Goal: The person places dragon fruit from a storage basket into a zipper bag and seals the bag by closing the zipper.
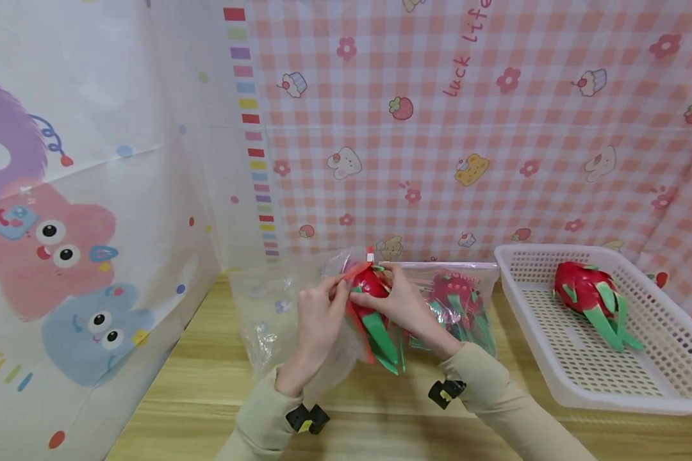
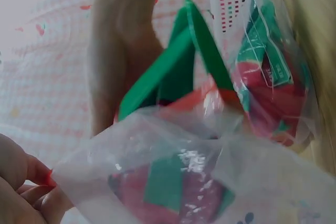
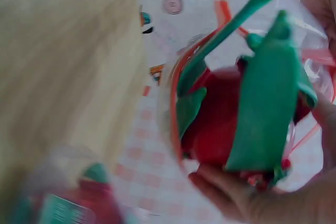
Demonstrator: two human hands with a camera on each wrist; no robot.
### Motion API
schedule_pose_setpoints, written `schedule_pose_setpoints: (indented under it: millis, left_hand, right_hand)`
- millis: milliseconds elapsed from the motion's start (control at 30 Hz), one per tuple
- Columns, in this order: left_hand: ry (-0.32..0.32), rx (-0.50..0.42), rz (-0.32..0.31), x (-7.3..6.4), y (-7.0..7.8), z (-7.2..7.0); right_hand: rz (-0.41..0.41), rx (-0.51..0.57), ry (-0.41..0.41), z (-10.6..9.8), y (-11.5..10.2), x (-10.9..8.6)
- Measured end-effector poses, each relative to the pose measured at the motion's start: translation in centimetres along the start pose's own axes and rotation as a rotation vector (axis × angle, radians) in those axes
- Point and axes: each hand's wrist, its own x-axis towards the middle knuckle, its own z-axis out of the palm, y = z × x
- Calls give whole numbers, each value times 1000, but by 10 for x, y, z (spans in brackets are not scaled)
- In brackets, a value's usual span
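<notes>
My left hand point(image 1: 318, 314) pinches the red-edged mouth of a clear plastic zip bag point(image 1: 265, 326); the left wrist view shows the fingers point(image 2: 38, 174) on that edge. My right hand point(image 1: 406, 307) grips a red artificial dragon fruit point(image 1: 370, 282) with long green leaves. In the right wrist view the dragon fruit point(image 3: 218, 121) lies within the red rim of the bag's mouth, its leaves pointing outward. Through the clear film, part of its body shows blurred in the left wrist view. The right palm is partly hidden behind the fruit.
A clear bag point(image 1: 452, 304) with red and green dragon fruit inside lies just right of my hands. Further right stands a white perforated basket point(image 1: 530, 358), with another dragon fruit point(image 1: 588, 291) in it. A checked cloth point(image 1: 438, 141) hangs behind the wooden table point(image 1: 179, 397).
</notes>
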Motion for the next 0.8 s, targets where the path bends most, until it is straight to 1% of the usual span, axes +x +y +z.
schedule_pose_setpoints:
  millis: [67,133,167,200,233,300,367,433,500,567,667,700,733,800]
  left_hand:
    - [10,-28,-32,1,-3,0]
    - [14,-61,-72,1,-6,0]
    - [19,-67,-85,1,-7,0]
    - [23,-67,-93,1,-8,0]
    - [22,-70,-104,1,-9,0]
    - [30,-79,-123,1,-10,-1]
    - [40,-71,-134,1,-11,-2]
    - [41,-71,-137,1,-11,-3]
    - [41,-61,-125,1,-13,-4]
    - [37,-5,-107,2,-13,-6]
    - [23,86,-90,4,-13,-13]
    - [19,120,-88,5,-12,-17]
    - [19,153,-82,6,-12,-20]
    - [44,193,-52,9,-10,-29]
  right_hand:
    - [3,82,-55,2,8,2]
    - [2,167,-68,5,17,4]
    - [-7,216,-64,7,20,4]
    - [-21,225,-40,10,24,4]
    - [-41,208,-5,13,27,4]
    - [-101,129,75,18,34,4]
    - [-151,-29,149,23,41,3]
    - [-164,-205,225,26,47,2]
    - [-157,-322,259,27,51,0]
    - [-169,-414,280,26,55,1]
    - [-220,-518,302,23,56,4]
    - [-243,-527,297,22,55,5]
    - [-265,-521,291,20,53,6]
    - [-297,-455,291,14,43,6]
